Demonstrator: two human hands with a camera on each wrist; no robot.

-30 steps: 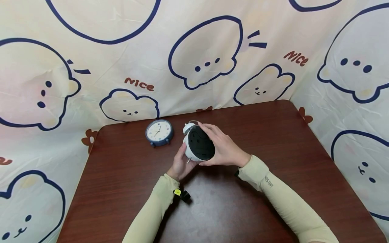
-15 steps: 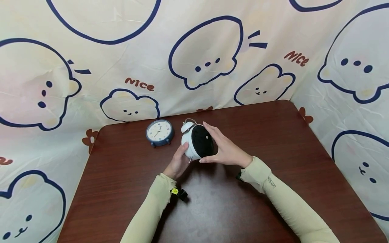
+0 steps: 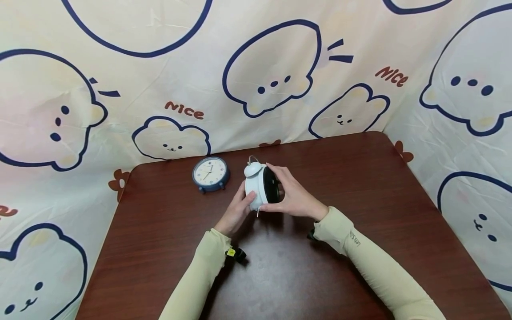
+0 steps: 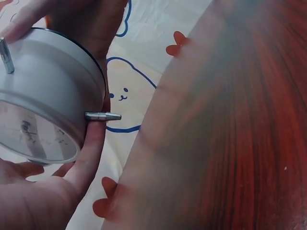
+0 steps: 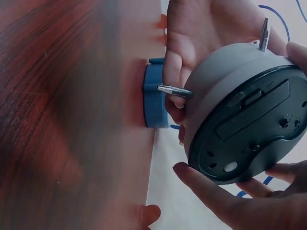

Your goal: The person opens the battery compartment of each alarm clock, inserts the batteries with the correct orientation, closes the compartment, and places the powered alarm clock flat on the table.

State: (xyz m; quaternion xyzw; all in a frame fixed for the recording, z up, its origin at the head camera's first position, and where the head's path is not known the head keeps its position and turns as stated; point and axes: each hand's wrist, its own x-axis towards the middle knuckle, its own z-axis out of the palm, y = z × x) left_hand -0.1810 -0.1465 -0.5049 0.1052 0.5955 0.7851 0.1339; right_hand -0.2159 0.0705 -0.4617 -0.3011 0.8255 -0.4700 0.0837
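Between both hands a white twin-bell alarm clock (image 3: 254, 186) is held up over the table. My left hand (image 3: 235, 210) grips its body from the left, the thumb lying along the side. On the right, my right hand (image 3: 296, 194) holds the rim by the black back, thumb below and fingers above. The right wrist view shows the black back (image 5: 259, 120) with its battery cover, knobs and a pale round button. Two metal feet stick out from the body; the left wrist view shows one metal foot (image 4: 103, 116) and part of the dial (image 4: 36, 132).
A blue alarm clock (image 3: 210, 174) stands upright to the left of the hands, near the back edge of the brown wooden table (image 3: 340, 173). Behind and beside the table hangs a cream cloth (image 3: 280, 129) printed with cartoon figures.
The white clock has turned so its black back points more to the right and its white side shows more. The hands moved slightly with it; the blue clock stayed put.
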